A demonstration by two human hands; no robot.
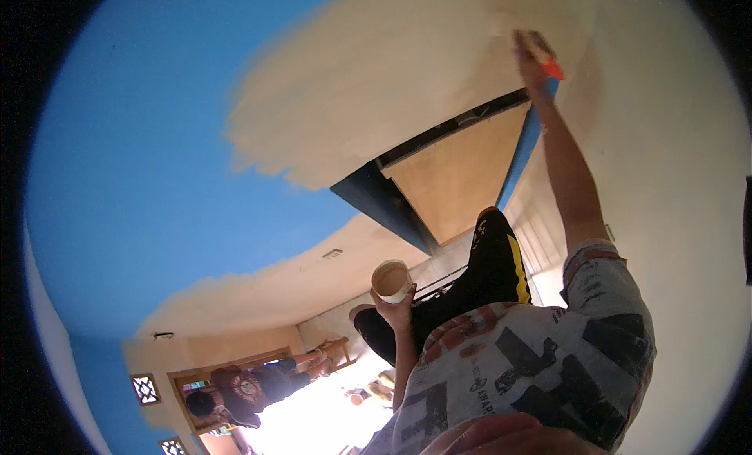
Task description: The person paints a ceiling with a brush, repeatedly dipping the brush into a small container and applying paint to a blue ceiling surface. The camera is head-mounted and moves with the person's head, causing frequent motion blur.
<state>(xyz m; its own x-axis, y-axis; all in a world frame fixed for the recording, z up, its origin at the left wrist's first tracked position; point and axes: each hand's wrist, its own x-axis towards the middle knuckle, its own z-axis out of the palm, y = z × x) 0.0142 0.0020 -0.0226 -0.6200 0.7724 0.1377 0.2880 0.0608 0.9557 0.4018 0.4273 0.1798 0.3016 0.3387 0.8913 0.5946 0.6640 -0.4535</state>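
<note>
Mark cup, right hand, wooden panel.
Cup (398, 297): head view, outer wall.
Right hand (531, 66): head view, middle of the hand.
Wooden panel (462, 169): head view, middle of its face.

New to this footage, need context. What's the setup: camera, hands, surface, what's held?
No machine here: just a person using two bare hands. The single picture comes from the left of two fisheye cameras worn on their head, so straight edges bend and the corners go black. The left hand holds a pale container, open and tan inside. The outstretched right hand holds what looks like a brush with an orange part, though it is blurred. Beige areas cover part of a broad blue surface. Another person shows at lower left.
</note>
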